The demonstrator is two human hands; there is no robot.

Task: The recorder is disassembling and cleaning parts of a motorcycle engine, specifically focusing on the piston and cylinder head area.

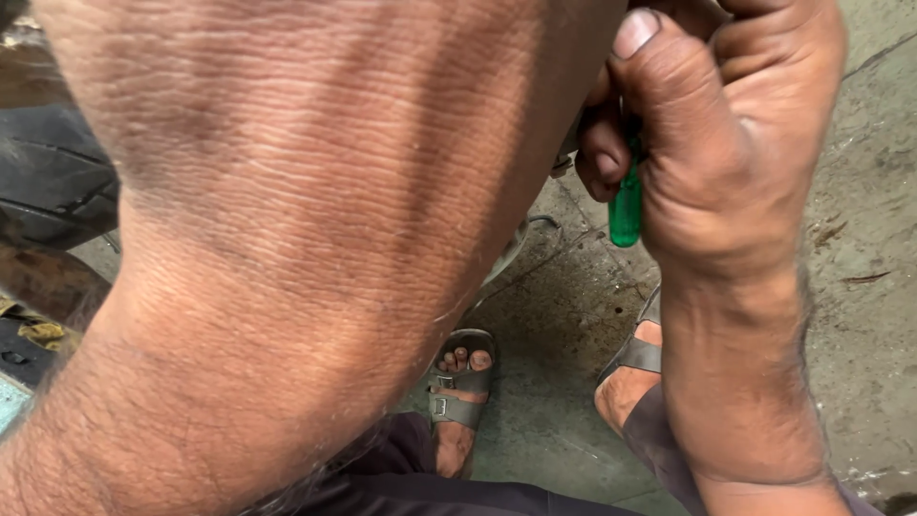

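Below us lies stained grey concrete floor (564, 325). At two o'clock our right hand (726, 143) is closed around a translucent green plastic tool handle (626, 205), axis near vertical; our left hand (287, 210) looms nearer, grip unseen.

left hand (315, 220): fingers cut off at top | green handle (626, 205): top hidden in right grip (726, 143)

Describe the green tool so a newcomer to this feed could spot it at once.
Start at the right hand, closed in a fist at the upper right over the grey concrete floor. From the bottom of that fist, between the curled fingers and the palm, a short handle sticks down. It is translucent bright green plastic with a rounded end, the only vivid colour among skin, grey sandals and floor.
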